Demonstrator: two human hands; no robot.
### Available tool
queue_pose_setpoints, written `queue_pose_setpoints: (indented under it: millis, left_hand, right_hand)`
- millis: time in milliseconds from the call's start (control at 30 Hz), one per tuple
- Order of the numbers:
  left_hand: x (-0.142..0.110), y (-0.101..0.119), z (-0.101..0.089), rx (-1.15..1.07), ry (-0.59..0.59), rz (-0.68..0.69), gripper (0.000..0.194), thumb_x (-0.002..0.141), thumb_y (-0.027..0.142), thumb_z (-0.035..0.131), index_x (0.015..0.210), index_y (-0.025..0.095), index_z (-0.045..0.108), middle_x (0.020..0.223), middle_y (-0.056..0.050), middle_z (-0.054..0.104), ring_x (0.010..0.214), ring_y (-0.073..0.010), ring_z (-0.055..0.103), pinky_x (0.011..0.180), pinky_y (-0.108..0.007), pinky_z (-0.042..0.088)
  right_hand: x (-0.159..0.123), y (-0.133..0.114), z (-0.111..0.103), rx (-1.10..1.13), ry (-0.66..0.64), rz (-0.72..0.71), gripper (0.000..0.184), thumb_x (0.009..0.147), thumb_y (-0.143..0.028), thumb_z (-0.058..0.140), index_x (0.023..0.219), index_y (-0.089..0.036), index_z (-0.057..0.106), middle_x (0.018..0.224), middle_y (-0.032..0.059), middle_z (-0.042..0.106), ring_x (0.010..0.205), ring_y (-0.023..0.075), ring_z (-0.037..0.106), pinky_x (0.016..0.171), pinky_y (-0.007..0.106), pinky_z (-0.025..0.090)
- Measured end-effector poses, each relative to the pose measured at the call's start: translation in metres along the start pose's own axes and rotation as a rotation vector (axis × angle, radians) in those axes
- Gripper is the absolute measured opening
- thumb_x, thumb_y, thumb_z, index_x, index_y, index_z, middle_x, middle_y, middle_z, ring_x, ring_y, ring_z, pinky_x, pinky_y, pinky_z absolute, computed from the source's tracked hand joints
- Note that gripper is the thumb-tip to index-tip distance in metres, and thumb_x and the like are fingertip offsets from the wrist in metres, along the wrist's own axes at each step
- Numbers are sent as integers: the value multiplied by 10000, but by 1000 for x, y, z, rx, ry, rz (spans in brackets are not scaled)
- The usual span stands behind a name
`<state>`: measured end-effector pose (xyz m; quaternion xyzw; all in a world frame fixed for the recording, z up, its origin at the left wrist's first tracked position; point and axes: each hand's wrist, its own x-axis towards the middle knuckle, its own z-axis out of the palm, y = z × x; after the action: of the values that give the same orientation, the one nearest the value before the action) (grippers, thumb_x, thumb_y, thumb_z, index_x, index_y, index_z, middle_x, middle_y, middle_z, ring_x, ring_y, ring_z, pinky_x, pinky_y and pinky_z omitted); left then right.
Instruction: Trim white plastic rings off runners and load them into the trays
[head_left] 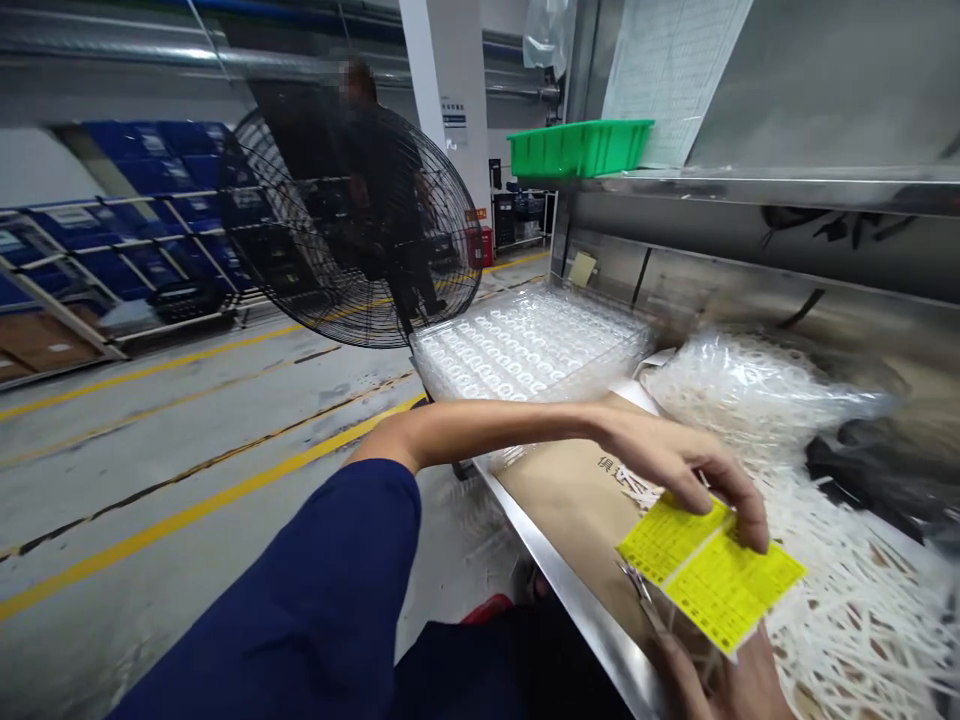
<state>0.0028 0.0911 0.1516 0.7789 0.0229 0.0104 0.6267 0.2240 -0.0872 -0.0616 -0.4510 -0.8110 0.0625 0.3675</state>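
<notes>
Close view of two bare hands at a steel bench, looking forward and down. The left hand (679, 455), reaching across from a navy sleeve (277, 600) at lower left, is closed on the yellow card (712, 570), its fingers curled over the card's upper edge. The card, printed with small black text and creased across its middle, is tilted and sits at lower right of centre. The right hand (724, 685), cut off by the bottom edge of the frame, lies just below the card's lower corner; its grip cannot be told. A thin metal tip (637, 585) shows beside the card's left corner, too small to identify.

Beneath the card lies a brown paper sheet (570, 520) with dark printed characters, on the steel bench (570, 615). White plastic strips (847, 590) are heaped at right. Farther up, a clear plastic tray (525, 345) of small white rings sits beside a bulging plastic bag (750, 390). A green crate (577, 148) stands on a steel shelf (750, 187) above. At upper left are a black fan (349, 225), a co-worker (367, 200) seen through its guard, and blue bins (127, 210) on racks. Yellow floor lines (187, 520) cross the lower left.
</notes>
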Motion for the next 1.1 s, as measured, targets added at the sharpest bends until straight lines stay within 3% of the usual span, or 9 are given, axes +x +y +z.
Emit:
queue_pose_setpoints:
  millis: [133, 200, 267, 367, 433, 633, 733, 867, 1100]
  left_hand:
    - [-15, 8, 46, 245, 179, -66, 314, 712, 127, 617, 1003, 162, 730, 1070, -49, 744, 1033, -248, 692, 917, -367, 555]
    - [-22, 8, 69, 336, 314, -117, 301, 734, 132, 580, 1019, 185, 660, 966, -34, 700, 864, -218, 670, 763, -344, 549]
    - [-26, 2, 90, 309, 467, -158, 280, 763, 152, 577, 1037, 208, 573, 852, -2, 625, 698, -181, 628, 599, -294, 498]
    - [-21, -15, 113, -8, 643, -133, 291, 794, 184, 610, 1045, 228, 470, 868, 23, 576, 567, -117, 594, 482, -229, 434]
    - [-14, -26, 121, -297, 729, -78, 316, 784, 186, 629, 1039, 231, 447, 917, 24, 574, 555, -97, 604, 467, -208, 436]
    - [-13, -52, 115, -702, 971, 129, 277, 874, 310, 631, 1106, 203, 523, 770, 32, 594, 581, -101, 599, 567, -214, 475]
    - [-30, -81, 102, -382, 1148, 117, 364, 1014, 493, 468, 1214, 197, 541, 808, -11, 655, 726, -160, 686, 697, -270, 522]
    - [-56, -131, 87, 244, 1364, -145, 324, 1007, 414, 534, 1209, 170, 600, 889, -39, 671, 827, -187, 670, 786, -312, 516]
    - [-72, -162, 93, 569, 1310, -216, 245, 986, 198, 490, 1149, 162, 668, 1024, -122, 704, 977, -288, 663, 933, -467, 515]
  right_hand:
    - [8, -44, -29, 389, -32, 272, 530, 1026, -424, 581, 1516, -235, 507, 1237, 131, 756, 1029, 326, 765, 817, 395, 647]
    - [16, -65, -38, 412, 37, 258, 519, 1057, -385, 525, 1558, -253, 487, 1215, 120, 774, 984, 323, 782, 764, 391, 662]
    - [26, -80, -43, 284, 122, 202, 549, 1080, -352, 455, 1622, -272, 416, 1337, 150, 720, 1128, 368, 749, 842, 473, 665]
    - [38, -92, -45, 48, 122, 44, 669, 1067, -350, 477, 1695, -256, 265, 1588, 222, 472, 1423, 457, 536, 1022, 649, 579]
    - [44, -95, -45, -25, 84, -26, 759, 1028, -328, 573, 1702, -230, 238, 1615, 258, 347, 1441, 478, 489, 1035, 676, 564]
    - [71, -88, -49, -79, 179, -142, 567, 978, -9, 521, 1481, -269, 559, 1209, 154, 640, 1108, 309, 698, 911, 475, 639]
    - [110, -82, -52, -119, 312, -92, 343, 994, -59, 578, 1266, -250, 660, 1031, 93, 734, 914, 257, 740, 804, 403, 646]
    - [190, -63, -51, -151, 469, 67, 141, 1017, -232, 621, 1138, -209, 692, 936, 62, 759, 765, 220, 719, 693, 373, 621]
    - [343, 11, -55, -303, 478, 48, 167, 989, -197, 531, 1025, -193, 694, 1017, 91, 690, 918, 235, 666, 818, 384, 562]
